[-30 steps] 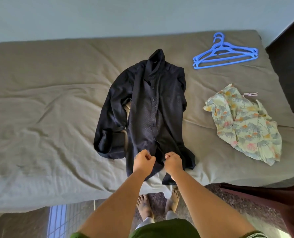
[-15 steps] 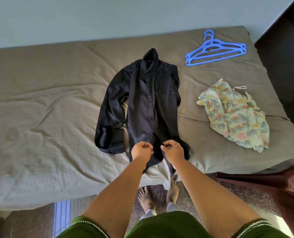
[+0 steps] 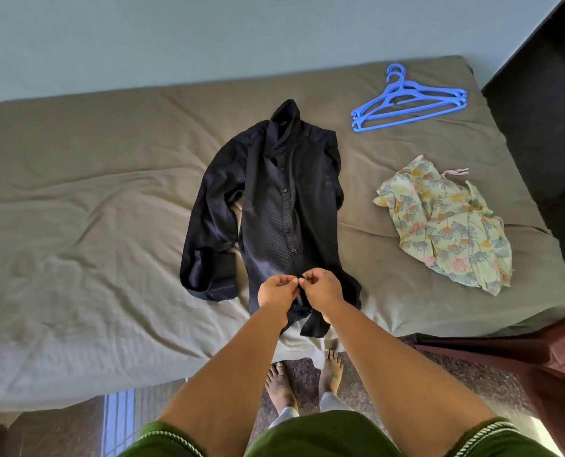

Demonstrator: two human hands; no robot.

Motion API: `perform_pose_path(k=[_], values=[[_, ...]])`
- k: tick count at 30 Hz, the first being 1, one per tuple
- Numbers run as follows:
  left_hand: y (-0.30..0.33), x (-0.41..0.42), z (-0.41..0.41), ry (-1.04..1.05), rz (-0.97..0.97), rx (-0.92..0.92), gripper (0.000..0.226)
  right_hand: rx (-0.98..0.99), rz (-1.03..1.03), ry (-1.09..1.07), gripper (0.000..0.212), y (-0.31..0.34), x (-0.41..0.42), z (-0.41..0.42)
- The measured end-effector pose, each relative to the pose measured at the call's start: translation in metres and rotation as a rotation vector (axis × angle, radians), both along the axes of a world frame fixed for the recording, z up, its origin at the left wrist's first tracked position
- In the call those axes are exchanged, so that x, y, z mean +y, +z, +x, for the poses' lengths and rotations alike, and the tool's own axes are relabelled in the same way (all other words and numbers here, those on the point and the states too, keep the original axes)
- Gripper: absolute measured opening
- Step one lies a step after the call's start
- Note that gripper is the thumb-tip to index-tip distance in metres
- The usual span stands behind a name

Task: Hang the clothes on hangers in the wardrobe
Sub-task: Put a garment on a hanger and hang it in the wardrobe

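A dark navy button-up shirt (image 3: 274, 206) lies flat on the bed (image 3: 76, 225), collar pointing away from me, hem hanging over the near edge. My left hand (image 3: 277, 290) and my right hand (image 3: 322, 288) meet at the shirt's button strip near the hem, fingertips pinching the fabric on either side of it. Blue plastic hangers (image 3: 409, 102) lie stacked at the bed's far right corner. A crumpled floral garment (image 3: 446, 222) rests on the right side of the bed.
The bed has an olive-grey wrinkled sheet. A pale wall (image 3: 208, 37) runs behind it. Dark furniture (image 3: 545, 103) stands at the right. A reddish-brown cloth (image 3: 538, 361) hangs near the bed's right corner. My bare feet (image 3: 302, 380) stand on a speckled floor.
Both hands have moved a little up the shirt's button strip and drawn closer together, so the fingertips now touch. The shirt, hangers and floral garment lie as before.
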State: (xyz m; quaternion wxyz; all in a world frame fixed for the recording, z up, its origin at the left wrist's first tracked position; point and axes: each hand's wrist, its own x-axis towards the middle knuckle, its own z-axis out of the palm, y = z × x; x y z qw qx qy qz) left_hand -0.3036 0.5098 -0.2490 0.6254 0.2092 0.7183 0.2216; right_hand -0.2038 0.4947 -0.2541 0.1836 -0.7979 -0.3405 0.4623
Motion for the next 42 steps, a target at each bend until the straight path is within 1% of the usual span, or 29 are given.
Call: perform_pose_path(k=[2,4,6,7,9,10,12,14,15,17,19,20,22,24,26,27,28,29,30,31,32,33,34,35,37,38,40,41,42], values=[[-0.002,0.0,0.001,0.034,-0.02,-0.013,0.005,0.002,0.011,-0.003,0.014,0.0,0.001,0.0],[-0.002,0.002,0.002,0.075,-0.048,-0.026,0.005,0.037,0.023,-0.061,0.015,-0.002,0.003,0.001],[-0.006,0.004,0.002,0.068,-0.048,0.028,0.01,0.103,0.021,-0.133,0.007,-0.003,0.005,0.0],[-0.007,0.005,0.002,0.044,-0.046,0.057,0.009,0.136,0.018,-0.154,0.006,-0.003,0.005,0.001],[-0.005,0.008,0.003,-0.007,-0.059,0.086,0.009,0.164,0.008,-0.146,0.017,-0.007,0.004,0.003],[-0.005,0.011,0.005,-0.03,-0.066,0.088,0.01,0.163,0.008,-0.143,0.016,-0.009,0.004,0.005],[-0.001,0.017,0.01,-0.112,-0.075,0.139,0.019,0.156,-0.002,-0.148,0.009,-0.011,0.005,0.01],[0.006,0.018,0.013,-0.247,-0.073,0.248,0.033,0.137,-0.002,-0.129,0.012,-0.011,0.008,0.014],[0.008,0.018,0.014,-0.262,-0.059,0.279,0.035,0.122,0.003,-0.112,0.014,-0.011,0.009,0.015],[0.01,0.02,0.013,-0.216,-0.086,0.261,0.036,0.093,0.007,-0.068,0.017,-0.01,0.013,0.015],[0.009,0.025,0.012,-0.198,-0.193,0.233,0.038,0.084,-0.012,-0.015,0.018,-0.009,0.015,0.015],[0.005,0.028,0.01,-0.163,-0.233,0.166,0.034,0.1,-0.022,0.004,0.019,-0.008,0.016,0.015],[-0.001,0.028,0.004,-0.011,-0.263,-0.018,0.02,0.169,-0.046,0.018,0.018,-0.007,0.017,0.017],[-0.003,0.025,-0.003,0.053,-0.266,-0.153,0.012,0.336,-0.091,-0.042,0.015,-0.004,0.017,0.022],[-0.005,0.021,-0.008,0.025,-0.258,-0.206,0.013,0.596,-0.171,-0.15,0.009,0.002,0.016,0.026],[-0.006,0.021,-0.008,-0.008,-0.251,-0.219,0.015,0.689,-0.213,-0.188,0.007,0.003,0.016,0.027],[-0.01,0.021,-0.009,-0.096,-0.237,-0.196,0.018,0.737,-0.251,-0.214,0.006,0.001,0.015,0.027],[-0.015,0.021,-0.01,-0.235,-0.212,-0.117,0.021,0.761,-0.275,-0.246,0.007,-0.003,0.013,0.027],[-0.02,0.021,-0.011,-0.444,-0.184,0.046,0.024,0.743,-0.292,-0.258,0.006,-0.005,0.012,0.026],[-0.026,0.02,-0.013,-0.674,-0.14,0.302,0.028,0.631,-0.284,-0.216,0.005,-0.012,0.009,0.027],[-0.031,0.019,-0.018,-0.871,-0.086,0.606,0.032,0.409,-0.267,-0.1,0.008,-0.023,0.004,0.03],[-0.031,0.017,-0.022,-0.981,-0.067,0.836,0.036,0.147,-0.253,0.013,0.017,-0.034,0.0,0.036],[-0.03,0.016,-0.025,-1.024,-0.071,0.963,0.04,-0.087,-0.222,0.058,0.025,-0.043,-0.005,0.044],[-0.028,0.015,-0.026,-1.04,-0.072,1.0,0.044,-0.236,-0.179,0.053,0.03,-0.051,-0.011,0.053],[-0.031,0.015,-0.02,-1.088,-0.012,0.954,0.046,-0.345,-0.158,0.018,0.032,-0.065,-0.02,0.069],[-0.037,0.015,-0.015,-1.111,0.039,0.91,0.045,-0.365,-0.188,0.063,0.027,-0.072,-0.021,0.076],[-0.044,0.016,-0.004,-1.089,0.111,0.78,0.046,-0.342,-0.289,0.247,0.021,-0.086,-0.023,0.085],[-0.046,0.016,0.001,-1.063,0.132,0.704,0.046,-0.31,-0.33,0.281,0.024,-0.092,-0.022,0.087],[-0.049,0.015,0.007,-1.027,0.165,0.633,0.045,-0.277,-0.351,0.243,0.026,-0.095,-0.021,0.088]])
